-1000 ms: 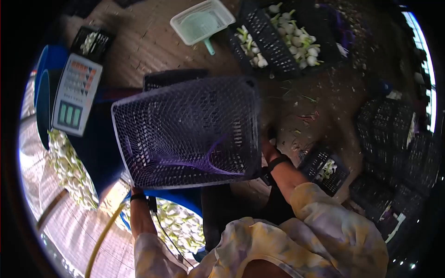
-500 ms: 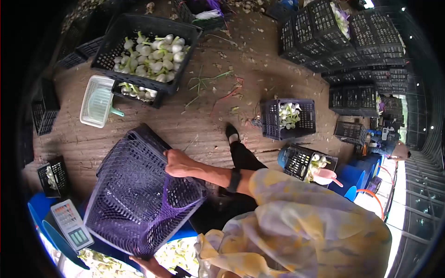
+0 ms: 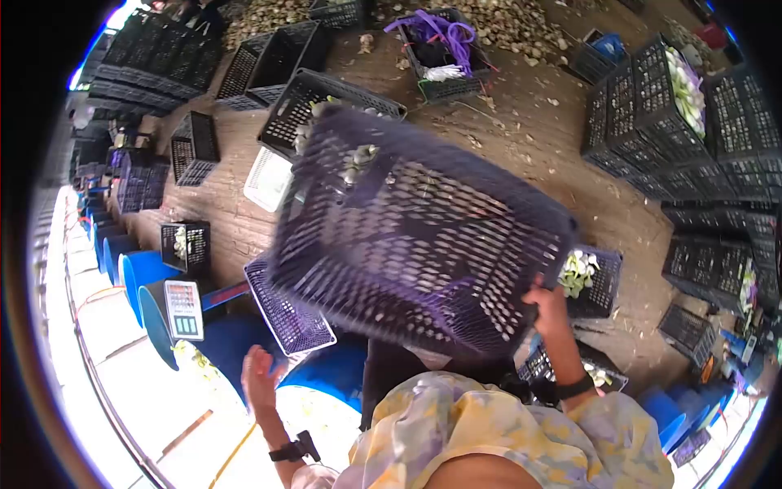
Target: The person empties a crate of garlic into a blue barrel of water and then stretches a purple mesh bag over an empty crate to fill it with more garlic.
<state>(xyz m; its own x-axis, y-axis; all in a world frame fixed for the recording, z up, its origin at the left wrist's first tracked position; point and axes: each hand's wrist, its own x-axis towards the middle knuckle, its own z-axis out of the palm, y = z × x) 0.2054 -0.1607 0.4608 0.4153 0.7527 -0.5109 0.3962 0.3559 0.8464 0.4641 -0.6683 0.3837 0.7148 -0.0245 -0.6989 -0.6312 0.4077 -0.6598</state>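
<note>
Gripping the big purple crate by its rim, the right hand carries it alone while the left hand hangs open and empty below, crate tilted in mid-air above the blue tub, and one-handed like that, it could twist loose and crash onto the scale.

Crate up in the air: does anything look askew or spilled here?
Yes. The crate hangs tilted, gripped at one edge by the right hand alone; the left hand is open. Scraps litter the floor.
</note>
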